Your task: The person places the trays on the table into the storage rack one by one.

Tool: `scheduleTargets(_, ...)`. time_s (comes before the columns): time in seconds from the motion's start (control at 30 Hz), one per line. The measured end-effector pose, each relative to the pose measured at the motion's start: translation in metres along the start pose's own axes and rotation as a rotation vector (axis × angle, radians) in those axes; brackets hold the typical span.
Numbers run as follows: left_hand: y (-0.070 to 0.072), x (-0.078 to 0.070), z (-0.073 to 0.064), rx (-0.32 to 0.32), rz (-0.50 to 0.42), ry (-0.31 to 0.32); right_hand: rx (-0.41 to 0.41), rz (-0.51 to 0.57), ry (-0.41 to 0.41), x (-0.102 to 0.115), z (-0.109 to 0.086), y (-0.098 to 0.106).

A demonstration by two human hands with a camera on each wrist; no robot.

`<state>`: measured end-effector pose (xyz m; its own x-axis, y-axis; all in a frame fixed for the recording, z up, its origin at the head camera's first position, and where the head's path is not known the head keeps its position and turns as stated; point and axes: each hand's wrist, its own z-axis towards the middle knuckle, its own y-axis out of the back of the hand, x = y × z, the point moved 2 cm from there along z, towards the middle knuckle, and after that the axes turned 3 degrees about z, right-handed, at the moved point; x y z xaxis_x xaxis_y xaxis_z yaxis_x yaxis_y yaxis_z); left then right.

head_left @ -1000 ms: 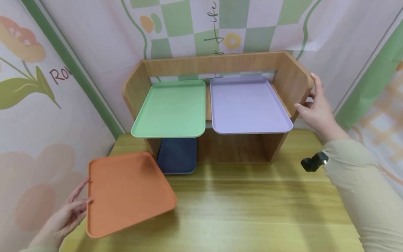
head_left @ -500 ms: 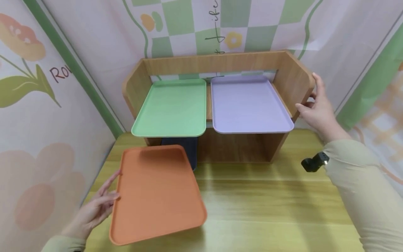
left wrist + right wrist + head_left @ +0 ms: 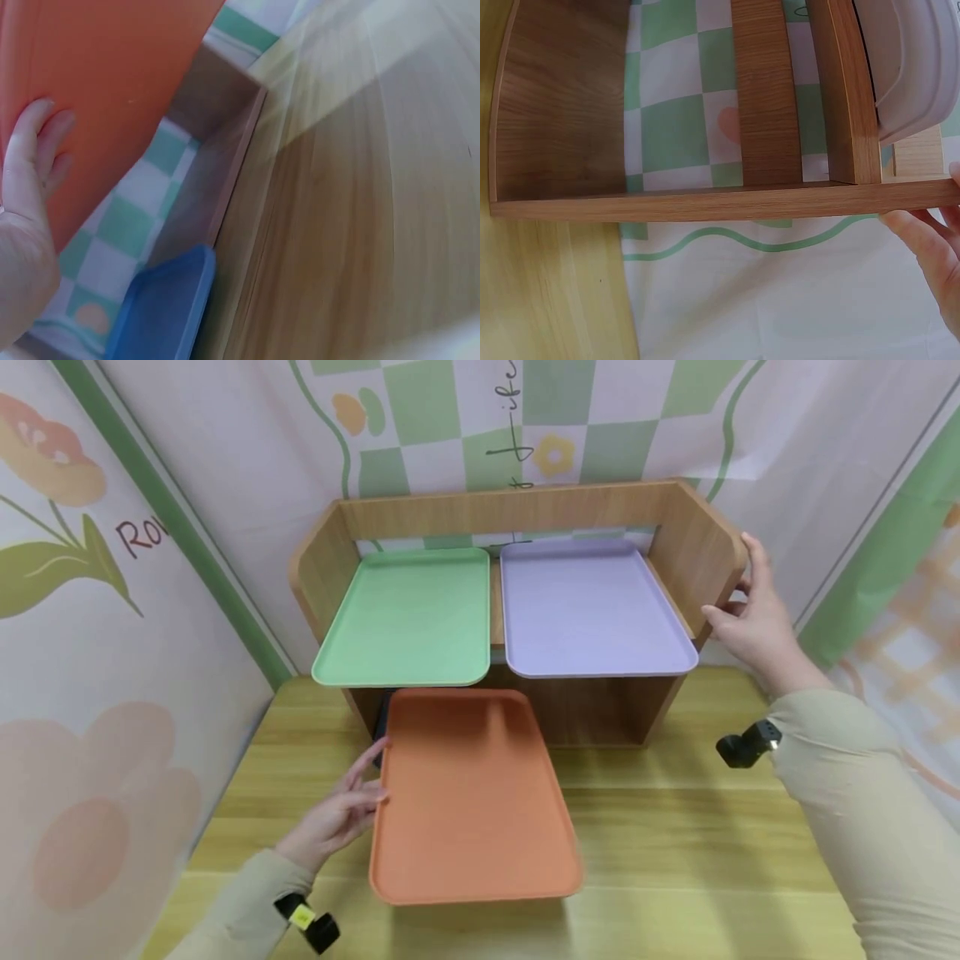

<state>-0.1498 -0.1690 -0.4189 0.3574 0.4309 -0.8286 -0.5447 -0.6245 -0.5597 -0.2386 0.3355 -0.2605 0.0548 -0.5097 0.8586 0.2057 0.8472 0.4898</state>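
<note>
My left hand (image 3: 341,814) grips the left edge of an orange tray (image 3: 472,802), with fingers spread under it in the left wrist view. The tray is held above the table in front of the wooden shelf's lower opening. At the right, my right hand (image 3: 761,618) holds the front edge of the shelf's side panel (image 3: 697,556). On the upper shelf lie a green tray (image 3: 408,618) and a lilac tray (image 3: 592,610), side by side and jutting past its front. A dark blue tray (image 3: 169,304) sits in the lower left space, mostly hidden by the orange one in the head view.
The wooden shelf (image 3: 510,514) stands at the back of a wood-grain table (image 3: 660,852). Printed curtains hang close behind and on both sides. A small black camera (image 3: 307,922) is strapped to the left wrist and another camera (image 3: 750,745) to the right.
My left hand has carried the orange tray rightward and toward the shelf, turning it straighter, so it now covers most of the dark blue tray. The right hand stays on the side panel.
</note>
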Motion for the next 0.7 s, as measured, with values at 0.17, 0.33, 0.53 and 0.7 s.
scheduleTargets(0.17, -0.007, 0.017, 0.032, -0.039, 0.030, 0.032, -0.002, 0.004, 0.003, 0.000, 0.000, 0.000)
scheduleTargets(0.33, -0.013, 0.032, 0.057, -0.067, 0.040, 0.062, 0.000, -0.004, 0.014, 0.000, 0.000, -0.001)
scheduleTargets(0.53, -0.017, 0.052, 0.080, -0.083, 0.076, 0.115, 0.004, -0.018, 0.007, -0.001, 0.001, 0.001)
scheduleTargets(0.7, -0.016, 0.073, 0.097, -0.112, 0.092, 0.140, 0.006, -0.027, 0.010, -0.002, 0.001, 0.001)
